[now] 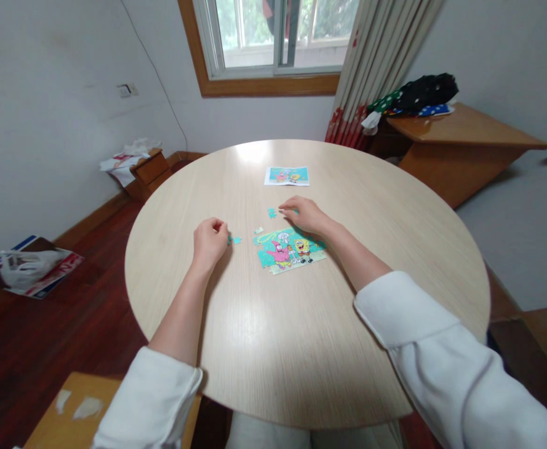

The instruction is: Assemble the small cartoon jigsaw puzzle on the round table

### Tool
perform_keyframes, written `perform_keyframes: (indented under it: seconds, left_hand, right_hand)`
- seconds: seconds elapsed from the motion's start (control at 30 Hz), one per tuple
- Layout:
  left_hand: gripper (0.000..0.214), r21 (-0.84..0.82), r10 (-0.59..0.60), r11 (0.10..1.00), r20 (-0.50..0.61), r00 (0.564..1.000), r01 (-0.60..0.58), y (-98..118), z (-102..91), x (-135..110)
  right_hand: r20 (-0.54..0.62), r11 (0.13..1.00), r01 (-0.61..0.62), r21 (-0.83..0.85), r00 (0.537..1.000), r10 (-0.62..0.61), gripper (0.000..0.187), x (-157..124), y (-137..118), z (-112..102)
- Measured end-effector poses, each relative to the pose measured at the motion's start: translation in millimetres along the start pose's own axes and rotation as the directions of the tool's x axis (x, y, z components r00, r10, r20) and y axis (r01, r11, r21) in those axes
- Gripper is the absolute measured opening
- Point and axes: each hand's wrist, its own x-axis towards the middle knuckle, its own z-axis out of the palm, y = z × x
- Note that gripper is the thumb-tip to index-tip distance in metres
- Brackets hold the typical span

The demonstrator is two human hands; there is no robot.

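A partly joined jigsaw puzzle [280, 252] of cartoon figures on teal lies on the round table, its left edge uneven. My left hand [210, 243] is left of it, fingers curled in a pinch; whatever is between them is hidden. Small teal puzzle pieces [236, 240] lie right beside those fingertips. Above the puzzle, my right hand [305, 215] reaches leftward with fingers stretched and apart, low over the tabletop. A bit of teal shows under its fingers. Just left of its fingertips are loose teal pieces [272, 213]. One pale piece [259, 231] rests at the puzzle's upper left corner.
Farther back on the round table [254, 330] lies a printed reference picture [287, 176] with the same cartoon scene. A wooden desk [464, 134] with a pile of cloth [418, 96] stands at the right. A wooden stool [74, 408] is at the lower left.
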Motion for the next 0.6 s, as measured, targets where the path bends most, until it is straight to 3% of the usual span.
perform_keyframes:
  seconds: [0.07, 0.2, 0.6]
  left_hand:
    - [0.017, -0.010, -0.011, 1.000, -0.002, 1.000, 0.010, 1, -0.7, 0]
    - [0.017, -0.018, -0.020, 1.000, -0.007, 1.000, 0.020, 3, -1.8, -1]
    - [0.017, -0.042, -0.021, 0.999, -0.006, 1.000, 0.021, 4, -2.6, -2]
  right_hand:
    - [0.043, 0.999, 0.045, -0.029, 0.998, -0.044, 0.027, -1, -8, 3]
    - [0.079, 0.997, 0.023, -0.080, 0.997, -0.016, 0.025, -2, -15, 5]
    - [0.019, 0.999, -0.008, -0.032, 1.000, 0.008, 0.014, -1, -11, 4]
